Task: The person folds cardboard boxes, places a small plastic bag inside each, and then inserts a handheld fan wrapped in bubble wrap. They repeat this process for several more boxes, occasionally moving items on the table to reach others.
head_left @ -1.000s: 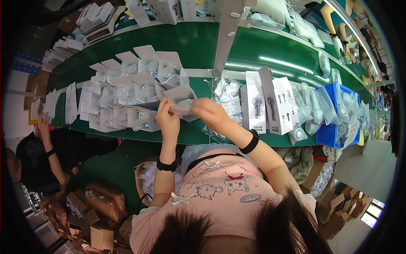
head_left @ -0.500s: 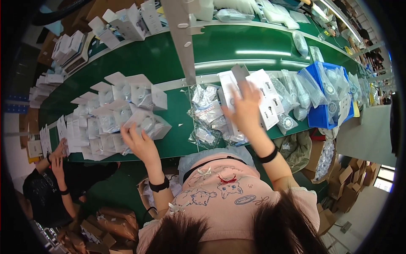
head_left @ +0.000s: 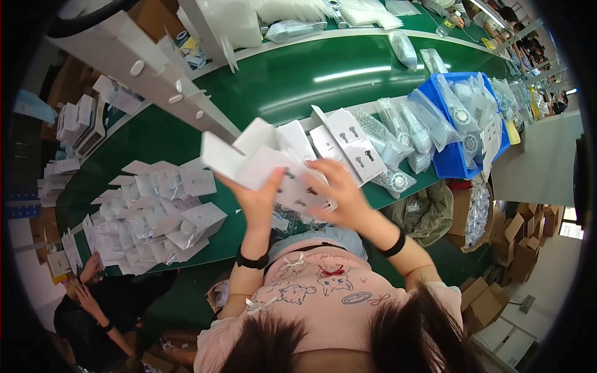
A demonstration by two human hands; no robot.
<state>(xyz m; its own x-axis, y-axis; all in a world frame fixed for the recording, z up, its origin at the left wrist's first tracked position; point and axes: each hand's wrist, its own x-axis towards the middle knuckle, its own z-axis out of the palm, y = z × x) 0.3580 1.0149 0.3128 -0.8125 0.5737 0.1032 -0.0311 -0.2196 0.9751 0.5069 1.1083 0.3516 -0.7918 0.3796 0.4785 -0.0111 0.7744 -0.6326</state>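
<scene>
A white cardboard box with raised flaps is held up over the near side of the green table. My left hand grips its lower left side, thumb across the printed face. At its right end my right hand has its fingers closed against the box, slightly blurred by motion. Just beyond the right hand lie more white printed boxes. Below the held box, clear plastic packets show only in part. To the left stand several open white boxes with clear-bagged contents.
A blue bin of bubble-wrapped round-headed items stands at the right, with bubble-wrapped packages beside it. A metal post rises at the table's back left. Another person's hand is at the far left. Cartons lie at right.
My right hand has left the stack of printed boxes, and a white box is now between both hands. My left hand has moved right, away from the open boxes. The view has shifted.
</scene>
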